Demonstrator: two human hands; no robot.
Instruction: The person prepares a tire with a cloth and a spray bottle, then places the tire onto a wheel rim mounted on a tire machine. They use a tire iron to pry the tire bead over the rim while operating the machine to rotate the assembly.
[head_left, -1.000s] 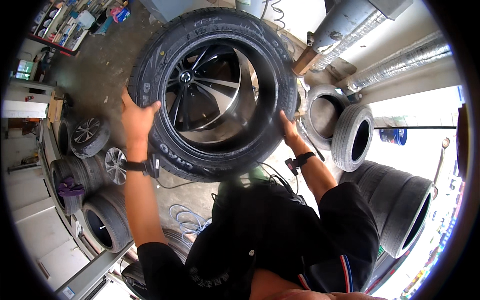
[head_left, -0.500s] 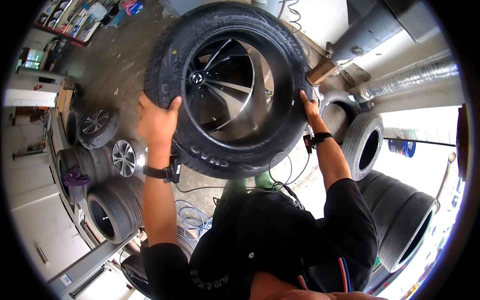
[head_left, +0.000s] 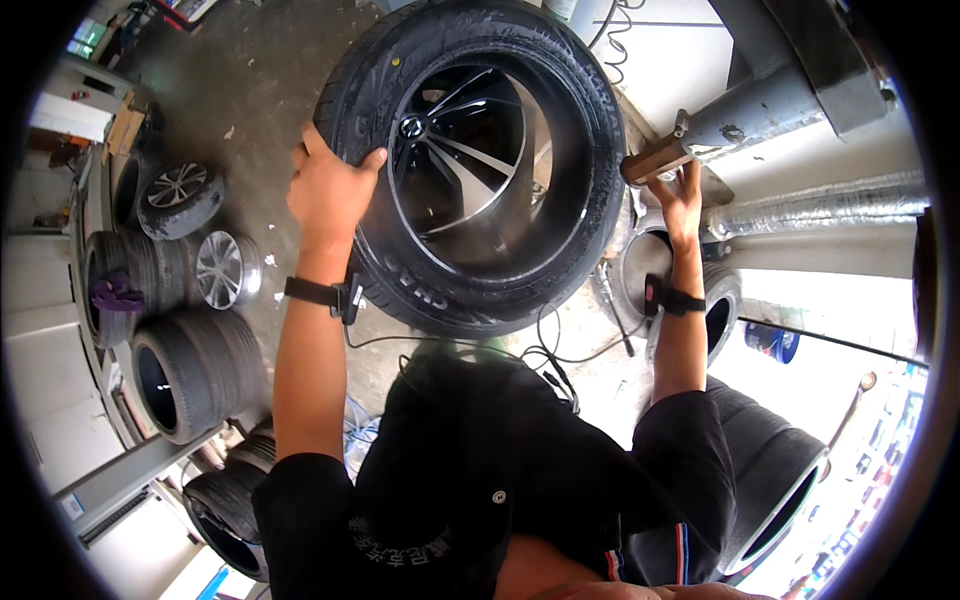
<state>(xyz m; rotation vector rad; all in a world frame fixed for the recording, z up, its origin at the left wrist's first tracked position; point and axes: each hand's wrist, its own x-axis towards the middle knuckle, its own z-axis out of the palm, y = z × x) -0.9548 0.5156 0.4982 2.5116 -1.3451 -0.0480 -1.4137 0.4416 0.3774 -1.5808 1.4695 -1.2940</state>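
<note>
Over concrete floor (head_left: 245,110), the left hand (head_left: 334,192)'s fingers clasp the tyre (head_left: 385,262) rightward; the right hand (head_left: 682,212)'s, grip unclear, reach the brown bar (head_left: 655,165), tyre just leftward.

A black, yellow-dotted tire (head_left: 432,283) shows a spoked black wheel (head_left: 465,190) through its opening.

The tire (head_left: 475,305) is black with a yellow dot (head_left: 395,62), the wheel (head_left: 457,182) black-and-silver.
</note>
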